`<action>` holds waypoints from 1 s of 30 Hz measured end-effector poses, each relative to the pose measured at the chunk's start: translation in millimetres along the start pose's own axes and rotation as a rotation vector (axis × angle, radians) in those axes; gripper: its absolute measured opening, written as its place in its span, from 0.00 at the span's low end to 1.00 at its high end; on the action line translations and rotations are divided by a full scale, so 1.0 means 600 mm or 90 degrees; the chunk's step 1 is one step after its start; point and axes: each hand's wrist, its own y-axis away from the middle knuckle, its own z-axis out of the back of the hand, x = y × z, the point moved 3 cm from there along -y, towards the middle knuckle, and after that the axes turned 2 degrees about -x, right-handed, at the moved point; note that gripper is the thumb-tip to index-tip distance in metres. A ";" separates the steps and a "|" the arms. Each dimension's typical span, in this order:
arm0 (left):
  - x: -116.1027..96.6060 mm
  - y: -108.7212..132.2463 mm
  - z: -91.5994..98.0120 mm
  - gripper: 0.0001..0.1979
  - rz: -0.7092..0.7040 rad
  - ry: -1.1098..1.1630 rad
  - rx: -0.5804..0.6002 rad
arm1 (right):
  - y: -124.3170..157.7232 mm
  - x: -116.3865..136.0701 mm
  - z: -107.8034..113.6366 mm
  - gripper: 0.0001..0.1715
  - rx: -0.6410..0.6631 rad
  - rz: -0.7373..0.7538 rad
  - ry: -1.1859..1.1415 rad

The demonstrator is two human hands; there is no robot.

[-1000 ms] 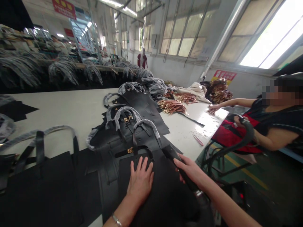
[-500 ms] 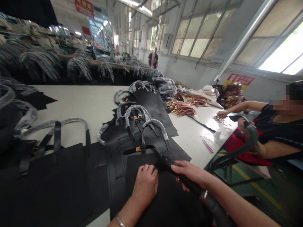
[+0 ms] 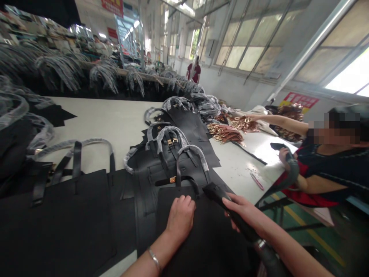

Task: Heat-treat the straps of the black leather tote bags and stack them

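My right hand (image 3: 240,211) is wrapped round a black hose nozzle (image 3: 220,194), its flat tip pointing left, just over a black leather bag panel (image 3: 175,238). A thick dark hose runs from it towards the lower right. My left hand (image 3: 182,215), with a metal bracelet at the wrist, rests on this panel with fingers curled down; whatever they grip is hidden. Beyond the hands, a short black strap with a gold buckle (image 3: 172,179) lies across the panel's top edge. Behind it arches a bag handle (image 3: 192,148) in clear wrapping.
Black bag pieces with wrapped handles (image 3: 173,134) overlap up the white table (image 3: 115,115). More panels (image 3: 57,215) lie left. Brown straps with gold clasps (image 3: 226,132) and a pink-handled tool (image 3: 256,181) are at right. A co-worker (image 3: 323,165) sits there, holding a similar nozzle.
My right hand and the nozzle have shifted right, away from my left hand and the buckled strap. The co-worker's arm now reaches to the brown straps. The view has turned slightly.
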 end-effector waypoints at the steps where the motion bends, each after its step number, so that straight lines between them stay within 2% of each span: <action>1: 0.004 -0.012 -0.002 0.08 0.017 0.026 0.002 | 0.008 -0.010 0.004 0.25 -0.003 -0.009 -0.011; 5: 0.015 -0.062 -0.013 0.07 0.005 0.131 0.058 | 0.026 -0.056 -0.003 0.33 -0.017 -0.024 -0.070; 9: 0.023 -0.092 -0.025 0.06 -0.017 0.115 0.118 | 0.026 -0.094 -0.018 0.45 -0.057 -0.020 -0.100; 13: 0.028 -0.108 -0.030 0.06 -0.022 0.107 0.143 | 0.016 -0.117 -0.022 0.45 -0.066 0.024 -0.123; 19: 0.026 -0.117 -0.027 0.07 -0.007 0.098 0.171 | 0.008 -0.125 -0.021 0.42 -0.064 0.058 -0.117; 26: 0.028 -0.114 -0.020 0.09 0.069 0.129 0.207 | 0.016 -0.105 -0.028 0.39 -0.052 0.063 -0.071; 30: 0.031 -0.110 -0.010 0.08 0.062 0.170 0.210 | 0.009 -0.115 -0.028 0.45 -0.068 0.054 -0.040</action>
